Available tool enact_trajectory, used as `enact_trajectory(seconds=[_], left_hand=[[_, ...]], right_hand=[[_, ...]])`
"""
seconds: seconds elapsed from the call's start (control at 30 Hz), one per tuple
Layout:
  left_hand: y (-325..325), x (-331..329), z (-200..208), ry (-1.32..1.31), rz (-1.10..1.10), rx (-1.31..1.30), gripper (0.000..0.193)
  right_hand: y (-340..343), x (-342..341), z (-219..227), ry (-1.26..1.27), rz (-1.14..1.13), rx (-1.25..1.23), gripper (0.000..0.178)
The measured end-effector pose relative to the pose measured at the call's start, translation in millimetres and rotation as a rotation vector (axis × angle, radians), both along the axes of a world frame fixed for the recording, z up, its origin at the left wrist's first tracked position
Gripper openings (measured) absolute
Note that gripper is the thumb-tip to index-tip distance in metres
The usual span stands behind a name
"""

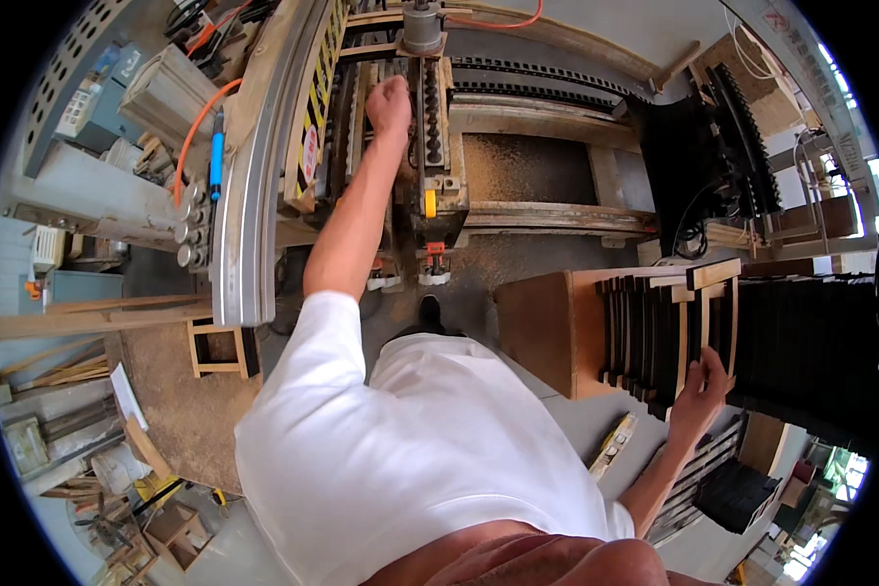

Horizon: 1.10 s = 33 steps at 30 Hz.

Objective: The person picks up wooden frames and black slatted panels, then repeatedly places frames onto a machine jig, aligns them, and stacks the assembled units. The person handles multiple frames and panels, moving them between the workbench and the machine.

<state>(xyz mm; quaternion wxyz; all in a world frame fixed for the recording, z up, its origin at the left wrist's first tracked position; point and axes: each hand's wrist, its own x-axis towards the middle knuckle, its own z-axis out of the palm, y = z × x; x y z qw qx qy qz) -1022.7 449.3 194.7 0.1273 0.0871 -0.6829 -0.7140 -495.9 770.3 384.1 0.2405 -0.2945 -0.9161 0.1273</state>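
Note:
My left arm reaches forward into a woodworking machine (433, 127) with a row of dark knobs along its bed. Beside that row is my left hand (389, 105), its fingers curled closed; whatever they may hold is hidden. Out to the right, my right hand (701, 389) grips the near end of a wooden frame (705, 317) with pale bars. This frame rests at the top of a stack of similar dark-edged frames (645, 337), next to a brown wooden box (537, 332).
A metal beam (242, 195) with round knobs runs along my left, a blue pen-like tool (217, 146) on it. Another small frame (223, 350) lies on the dusty board (166, 410). Sawdust (518, 171) covers the machine bed. A yellow spirit level (612, 444) lies at right.

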Motion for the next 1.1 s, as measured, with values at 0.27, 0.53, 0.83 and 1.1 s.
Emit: enact_trajectory(seconds=[0.27,0.53,0.83,1.1], left_hand=[[0.7,-127.4,-14.8,-0.423,0.008,0.475,0.049],[-14.5,-173.2,-43.4,-0.339,0.092,0.631,0.048],[-21.4,-44.0,-41.7,-0.335,0.137,0.556,0.037],[-17.3,100.7,-22.7,-0.138,-0.109,0.750,0.023]], right_hand=[[-51.8,-62.9,29.3,0.031,0.240,0.061,0.021],[-64.0,-152.0,40.4,-0.004,0.536,0.131,0.024],[-96.8,-320.3,-1.0,0.020,1.100,0.149,0.024],[-175.4,-449.0,-100.3,0.054,1.405,0.010,0.019]])
